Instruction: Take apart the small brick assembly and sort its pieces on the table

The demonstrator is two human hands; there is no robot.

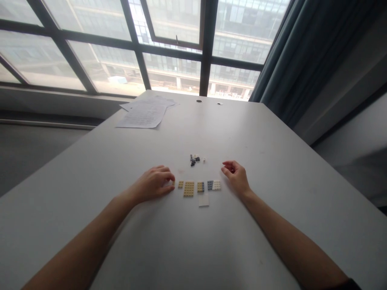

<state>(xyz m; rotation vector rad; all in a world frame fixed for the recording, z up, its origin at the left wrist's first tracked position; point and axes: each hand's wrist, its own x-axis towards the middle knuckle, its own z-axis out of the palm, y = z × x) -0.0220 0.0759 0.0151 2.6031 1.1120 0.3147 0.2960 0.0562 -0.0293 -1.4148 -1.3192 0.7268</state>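
Tan, grey & white brick plates sit in a short row btwn the hands, prob. laid out flat & studs-up so each can be seen and picked w/o digging. From the left hand (154,183) outward: small tan piece (180,184), bigger tan plate (189,188), tan-and-grey plate (200,187), then grey-and-white plate (214,185), which lies just beside the right hand (236,177). A pale flat tile (203,200) lies nearer the body than the row, approx. midway btwn the wrists.

Left hand is palm-down on the table (272,241), fingers curled narrow, tips at the row's left end. Something tiny & tan shows at the fingertips, but can't tell if it's pinched or just touched. Right hand rests on its outer edge, fingers half-curled & loose, nothing visible in it; looks parked close so it can reach the row quickly.

Beyond both hands, a cluster of dark bits (194,159) w/ one white bit (204,160) beside it, apart from the row, likely sorted by size.

Far past the left hand: papers (145,112) near the table's far edge, under the window (169,48). Curtain (302,60) hangs far beyond the right hand.
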